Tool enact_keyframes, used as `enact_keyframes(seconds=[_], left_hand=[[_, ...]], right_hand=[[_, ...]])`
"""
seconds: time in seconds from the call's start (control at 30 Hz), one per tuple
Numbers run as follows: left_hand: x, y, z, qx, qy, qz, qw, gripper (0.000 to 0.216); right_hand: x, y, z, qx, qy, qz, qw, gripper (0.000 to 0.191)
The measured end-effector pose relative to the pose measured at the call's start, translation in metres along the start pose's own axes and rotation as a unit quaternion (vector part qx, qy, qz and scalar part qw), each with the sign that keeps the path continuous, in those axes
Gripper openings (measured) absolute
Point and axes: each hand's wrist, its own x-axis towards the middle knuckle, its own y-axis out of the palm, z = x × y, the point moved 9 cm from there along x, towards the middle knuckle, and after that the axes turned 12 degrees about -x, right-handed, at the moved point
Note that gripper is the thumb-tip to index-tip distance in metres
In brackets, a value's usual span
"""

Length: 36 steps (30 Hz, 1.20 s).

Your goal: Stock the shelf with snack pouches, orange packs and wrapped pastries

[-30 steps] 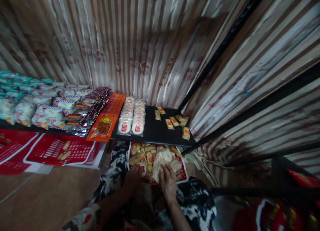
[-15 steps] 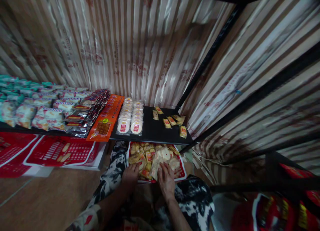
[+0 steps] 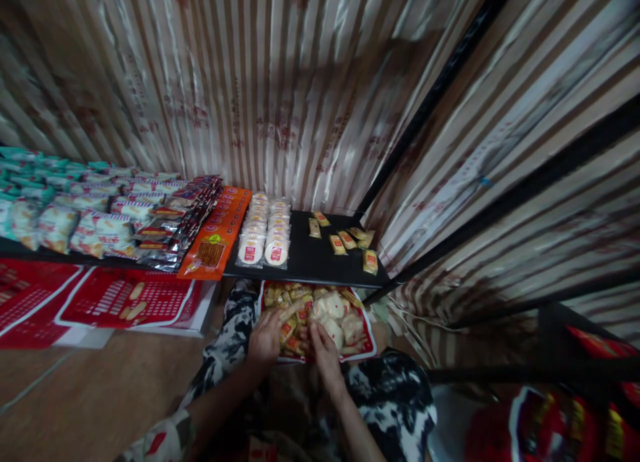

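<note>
A red and white box (image 3: 369, 342) full of small wrapped snacks rests on my lap below the shelf. My left hand (image 3: 265, 339) lies on the box's left side with its fingers curled among yellow and red packets (image 3: 290, 330). My right hand (image 3: 323, 345) is in the middle of the box, fingers bent down onto round white snack packets (image 3: 336, 309). What each hand grips is hidden in the pile.
A black shelf (image 3: 310, 259) ahead carries two rows of round white packets (image 3: 265, 230), several loose yellow packets (image 3: 350, 239), an orange pack (image 3: 217, 239) and dark and white snack bags (image 3: 115, 212). Red boxes (image 3: 120, 305) lie underneath. Striped foil walls and black frame bars (image 3: 500, 229) close in on the right.
Both hands have moved further forward into the box. The left hand went from the box's near edge onto the yellow packets; the right hand shifted slightly left.
</note>
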Motion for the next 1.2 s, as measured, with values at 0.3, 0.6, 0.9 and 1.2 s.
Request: enact_keyframes(seconds=[0.3,0.6,0.9,1.2], left_hand=[[-0.011,-0.008,-0.039,0.045,0.165,0.068,0.983,0.031],[-0.012,-0.019,-0.027,0.015,0.098,0.016,0.995,0.035],[-0.017,0.007,0.034,-0.276,-0.271,-0.015,0.922,0.052],[0.007,-0.011,0.04,-0.226,-0.275,-0.035,0.934,0.051]], right_hand=[[-0.012,0.038,0.032,0.305,0.117,0.13,0.936,0.039],[-0.008,0.034,0.035,0.252,0.114,0.067,0.959,0.03],[-0.007,0.038,0.029,0.265,0.106,0.037,0.958,0.036],[0.008,0.04,0.037,0.197,0.074,0.046,0.977,0.039]])
